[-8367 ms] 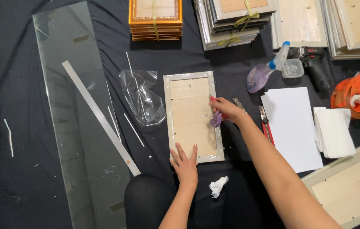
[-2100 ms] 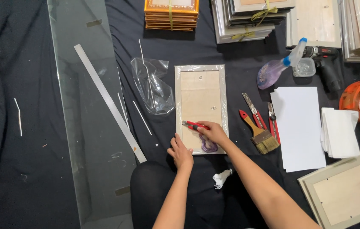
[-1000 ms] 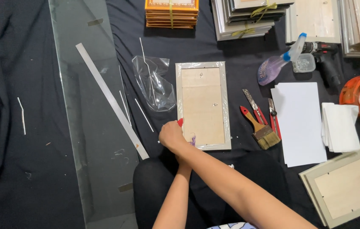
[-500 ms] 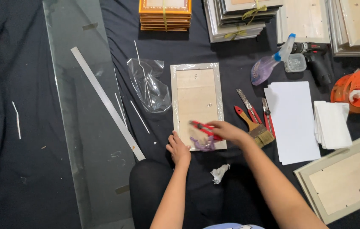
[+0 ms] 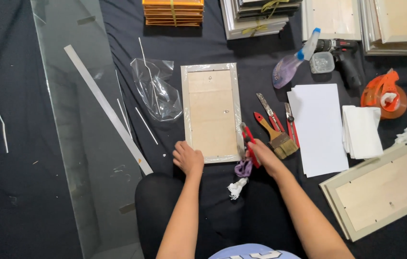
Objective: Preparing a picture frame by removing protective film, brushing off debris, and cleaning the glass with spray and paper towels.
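left hand point(image 5: 188, 158) rests loosely curled on lower left corner of picture frame point(image 5: 211, 112), face-down on dark cloth point(image 5: 203, 48); right hand point(image 5: 266, 156) closed around red-handled tool point(image 5: 249, 144) at frame's lower right edge, beside paintbrush point(image 5: 275, 135)

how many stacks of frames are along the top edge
4: an orange stack at top centre, a grey tied stack beside it, then two pale stacks toward the right. More may lie beyond the picture's edge.
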